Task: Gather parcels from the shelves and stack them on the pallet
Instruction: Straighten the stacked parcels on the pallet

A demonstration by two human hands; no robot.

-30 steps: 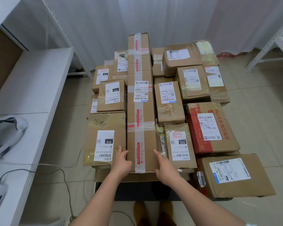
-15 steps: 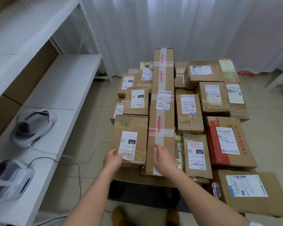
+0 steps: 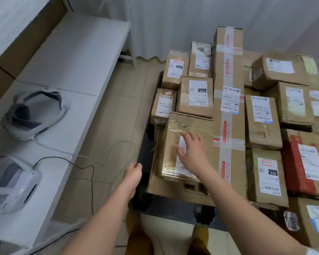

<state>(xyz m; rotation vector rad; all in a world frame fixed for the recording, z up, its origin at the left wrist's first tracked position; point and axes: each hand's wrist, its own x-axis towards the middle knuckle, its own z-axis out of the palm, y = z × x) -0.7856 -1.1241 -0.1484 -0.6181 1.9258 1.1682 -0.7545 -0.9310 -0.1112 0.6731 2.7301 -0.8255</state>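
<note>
The right hand (image 3: 191, 151) lay spread, fingers straight, over a taped box (image 3: 184, 129) on the pallet (image 3: 145, 150). The left hand (image 3: 133, 173) hung loosely curled, holding nothing.

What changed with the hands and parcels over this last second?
Both hands let go of the long taped box. The left hand dropped off the pallet's side; the right hand moved left over the front-left parcel. The parcels stayed put.

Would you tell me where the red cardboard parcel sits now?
The red cardboard parcel lies at the stack's right edge in the head view, beside the small brown box.
</note>
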